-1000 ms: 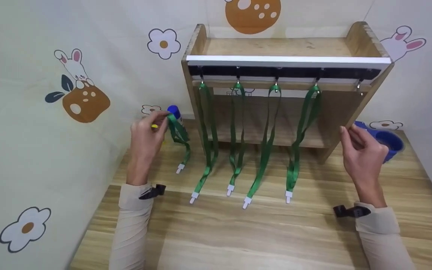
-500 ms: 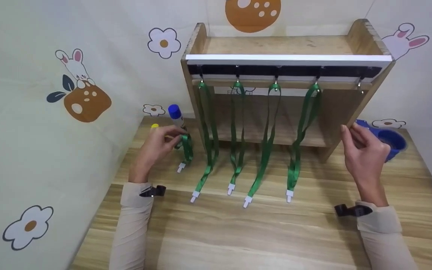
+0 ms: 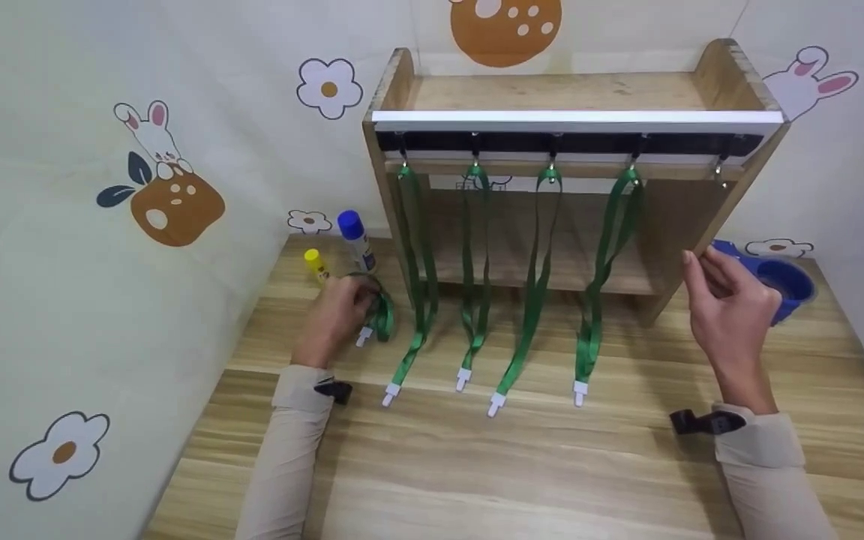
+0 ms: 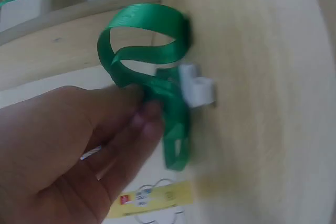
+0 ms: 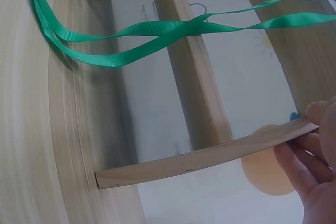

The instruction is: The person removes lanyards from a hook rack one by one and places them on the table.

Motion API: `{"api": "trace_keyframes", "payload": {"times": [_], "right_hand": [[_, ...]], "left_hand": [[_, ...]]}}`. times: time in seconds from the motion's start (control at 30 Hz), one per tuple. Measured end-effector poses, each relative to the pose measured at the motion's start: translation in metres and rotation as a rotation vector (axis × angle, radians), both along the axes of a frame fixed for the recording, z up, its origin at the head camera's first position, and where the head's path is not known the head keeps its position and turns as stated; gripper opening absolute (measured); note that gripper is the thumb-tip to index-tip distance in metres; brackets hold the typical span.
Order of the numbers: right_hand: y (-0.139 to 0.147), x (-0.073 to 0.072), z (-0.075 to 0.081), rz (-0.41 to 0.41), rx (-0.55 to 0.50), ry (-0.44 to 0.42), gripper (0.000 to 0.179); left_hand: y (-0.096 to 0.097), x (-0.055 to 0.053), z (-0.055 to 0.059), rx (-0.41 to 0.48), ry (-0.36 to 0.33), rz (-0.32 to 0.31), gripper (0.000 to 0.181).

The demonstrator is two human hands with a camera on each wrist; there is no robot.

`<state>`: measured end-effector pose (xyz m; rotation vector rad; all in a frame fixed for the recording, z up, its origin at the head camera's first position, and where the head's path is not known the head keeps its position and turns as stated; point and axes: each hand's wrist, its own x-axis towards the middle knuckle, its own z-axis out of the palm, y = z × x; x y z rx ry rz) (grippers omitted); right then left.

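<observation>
Low over the table, left of the rack, my left hand (image 3: 334,313) pinches a gathered green lanyard (image 3: 385,321). In the left wrist view the lanyard's ribbon (image 4: 144,15) loops above the fingertips, and its white clip (image 4: 198,86) lies beside the fold. My right hand (image 3: 733,304) holds the right side panel of the wooden rack (image 3: 653,300); the right wrist view shows thumb and fingers on either side of the panel edge (image 5: 210,156). Green lanyards (image 3: 533,296) hang from all the rack's hooks but the rightmost hook (image 3: 718,174), which is bare.
A glue stick with a blue cap (image 3: 355,238) and a smaller yellow tube (image 3: 316,264) stand behind my left hand. Beyond my right hand is a blue container (image 3: 788,285). White clips (image 3: 496,405) of the hanging lanyards reach down toward the wood-grain table (image 3: 537,472).
My left hand has moved down and slightly right with the lanyard, which now bunches close to the table. The yellow tube has come into fuller view. My right hand stays on the rack.
</observation>
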<state>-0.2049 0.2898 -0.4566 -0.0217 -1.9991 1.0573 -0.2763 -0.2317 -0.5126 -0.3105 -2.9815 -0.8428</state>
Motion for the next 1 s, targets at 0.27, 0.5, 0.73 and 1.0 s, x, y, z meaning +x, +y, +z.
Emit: {"api": "trace_keyframes", "payload": {"times": [0.27, 0.5, 0.73, 1.0], "right_hand": [[0.004, -0.003, -0.005, -0.002, 0.000, -0.008, 0.023], [0.002, -0.002, -0.002, 0.002, -0.007, 0.007, 0.023], [0.011, -0.007, -0.011, 0.016, -0.006, -0.021, 0.025], [0.014, -0.007, -0.014, 0.029, -0.005, -0.038, 0.031]], "left_hand": [[0.004, -0.008, -0.007, 0.000, -0.015, 0.199, 0.017], [0.000, -0.006, -0.001, 0.003, -0.032, 0.226, 0.019], [-0.008, -0.002, 0.037, 0.215, 0.189, 0.270, 0.021], [0.029, 0.026, 0.095, 0.504, 0.633, 0.251, 0.020]]}}
